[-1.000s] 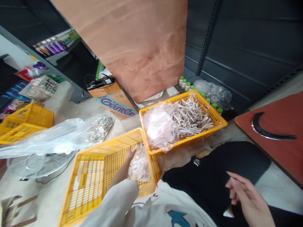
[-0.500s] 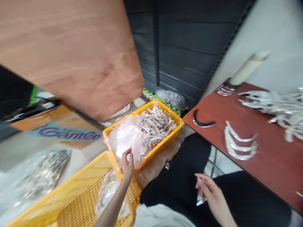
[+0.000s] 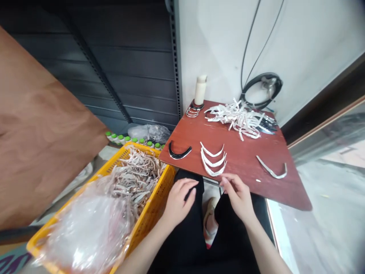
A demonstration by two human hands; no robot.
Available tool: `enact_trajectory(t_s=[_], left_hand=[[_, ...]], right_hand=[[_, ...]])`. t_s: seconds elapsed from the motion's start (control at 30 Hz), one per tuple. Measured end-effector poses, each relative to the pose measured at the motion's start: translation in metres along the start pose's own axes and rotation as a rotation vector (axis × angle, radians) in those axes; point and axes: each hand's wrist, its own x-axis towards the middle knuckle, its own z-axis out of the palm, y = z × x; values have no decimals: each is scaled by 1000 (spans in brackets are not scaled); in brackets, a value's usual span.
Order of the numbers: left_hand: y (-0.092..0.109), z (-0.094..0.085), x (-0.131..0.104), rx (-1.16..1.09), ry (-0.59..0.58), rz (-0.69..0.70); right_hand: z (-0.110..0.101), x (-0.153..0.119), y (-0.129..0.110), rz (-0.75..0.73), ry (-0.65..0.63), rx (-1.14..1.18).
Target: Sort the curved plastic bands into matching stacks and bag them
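Observation:
My left hand (image 3: 180, 199) hovers over my lap at the near edge of the red-brown board, fingers loosely bent and thumb apart, nothing in them. Thumb and forefinger of my right hand (image 3: 238, 194) come together at that edge; anything between them is too small to make out. Just beyond its fingertips lie several nested white curved strips (image 3: 213, 163). Left of these is a black curved strip (image 3: 179, 155), and on the right a single pale curved strip (image 3: 272, 173). A heap of white strips (image 3: 236, 116) covers part of the board's back.
The red-brown board (image 3: 188, 131) spans my knees. A white tube (image 3: 200, 91) stands at its back left corner beside ring-shaped pieces. Left is a yellow crate (image 3: 154, 201) with tangled strips and clear plastic bags (image 3: 91, 224). Green-capped bottles (image 3: 121, 139) line up behind it.
My view has turned right toward the board. The left hand has left the plastic bags in the crate. My right hand has risen to the board's edge; the small shiny piece it held is not visible.

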Motion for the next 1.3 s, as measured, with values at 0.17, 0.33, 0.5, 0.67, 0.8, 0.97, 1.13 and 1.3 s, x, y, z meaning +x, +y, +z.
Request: enact_trajectory(t_s=[0.17, 0.33, 0.5, 0.67, 0.8, 0.97, 1.13, 1.3], left_hand=[[18, 45, 29, 156, -84, 159], [15, 77, 45, 155, -8, 140], [6, 88, 47, 169, 55, 125], [3, 90, 46, 194, 54, 131], [2, 92, 47, 188, 60, 117], [3, 93, 48, 183, 71, 110], [5, 93, 49, 170, 129, 120], [7, 96, 50, 176, 175, 130]], right_hand=[[-20, 20, 13, -3, 63, -26], [-57, 72, 12, -115, 87, -245], [-86, 141, 4, -268, 50, -548], [-107, 204, 8, -107, 129, -914], [-107, 229, 18, 151, 85, -1061], [-86, 226, 32, 139, 33, -1105], [-106, 191, 29, -28, 97, -873], [-123, 154, 7, -258, -204, -498]])
